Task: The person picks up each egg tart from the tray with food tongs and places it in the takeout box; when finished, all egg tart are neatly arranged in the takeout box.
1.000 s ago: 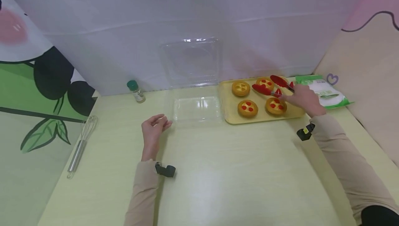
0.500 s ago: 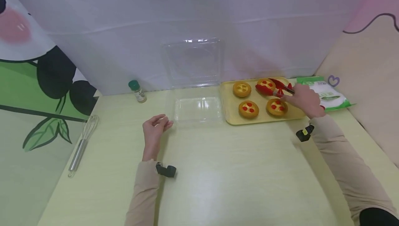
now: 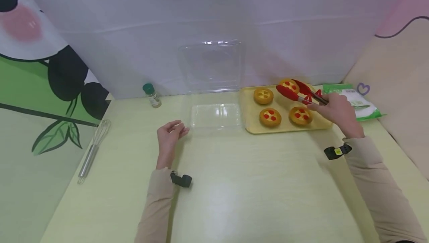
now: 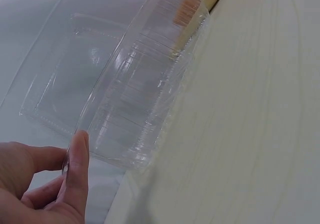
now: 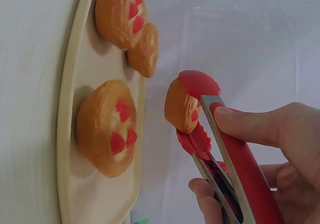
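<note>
My right hand [image 3: 340,112] grips red-tipped metal tongs [image 5: 245,169]. Between the tong heads is a tart [image 5: 180,106] with red topping pieces, raised off the yellow tray [image 3: 250,123]. On that tray lie a plain-topped tart [image 3: 263,96] and two red-topped ones, a left tart [image 3: 270,117] and a right tart [image 3: 300,116]. A clear plastic box [image 3: 216,118], its lid [image 3: 211,66] standing up against the back wall, is left of the tray. My left hand [image 3: 170,138] pinches the edge of this box between thumb and fingers, best seen in the left wrist view.
A green-capped shaker bottle [image 3: 152,95] stands at the back left. Along the left edge lies a whisk [image 3: 92,151]. Behind my right hand is a white and green bag [image 3: 362,103], beside the tray. The white cloth wall [image 3: 134,49] bounds the table's rear.
The tongs have closed around the back red-topped tart and lifted it off the tray. My right hand has shifted slightly right within the view. The left hand keeps its pinch on the box.
</note>
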`<action>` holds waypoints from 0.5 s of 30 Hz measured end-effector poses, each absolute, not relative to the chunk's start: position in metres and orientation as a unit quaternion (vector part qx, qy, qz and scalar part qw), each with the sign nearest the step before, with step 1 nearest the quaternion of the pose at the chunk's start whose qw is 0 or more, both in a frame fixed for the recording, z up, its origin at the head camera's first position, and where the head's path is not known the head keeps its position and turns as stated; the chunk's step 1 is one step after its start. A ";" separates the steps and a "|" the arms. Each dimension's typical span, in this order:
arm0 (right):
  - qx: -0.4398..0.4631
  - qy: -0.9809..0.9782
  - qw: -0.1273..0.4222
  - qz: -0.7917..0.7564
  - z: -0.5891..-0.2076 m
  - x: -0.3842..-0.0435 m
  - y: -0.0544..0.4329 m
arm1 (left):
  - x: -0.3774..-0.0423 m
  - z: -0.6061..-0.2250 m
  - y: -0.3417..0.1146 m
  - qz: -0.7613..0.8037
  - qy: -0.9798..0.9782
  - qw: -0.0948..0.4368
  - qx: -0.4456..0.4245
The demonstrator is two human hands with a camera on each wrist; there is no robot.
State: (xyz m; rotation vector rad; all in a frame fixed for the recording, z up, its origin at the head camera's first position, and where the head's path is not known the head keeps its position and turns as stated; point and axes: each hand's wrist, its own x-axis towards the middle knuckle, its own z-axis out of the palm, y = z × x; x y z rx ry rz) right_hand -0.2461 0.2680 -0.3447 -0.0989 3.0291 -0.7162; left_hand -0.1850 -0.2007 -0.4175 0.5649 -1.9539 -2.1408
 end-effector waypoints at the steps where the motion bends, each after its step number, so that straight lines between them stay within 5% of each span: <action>1: -0.035 0.972 0.013 -0.232 -0.343 -0.244 0.267 | -0.185 -0.418 -0.201 -0.720 -0.660 0.094 0.192; 15: -0.087 0.957 0.054 -0.271 -0.329 -0.228 0.238 | -0.184 -0.416 -0.200 -0.731 -0.649 0.101 0.184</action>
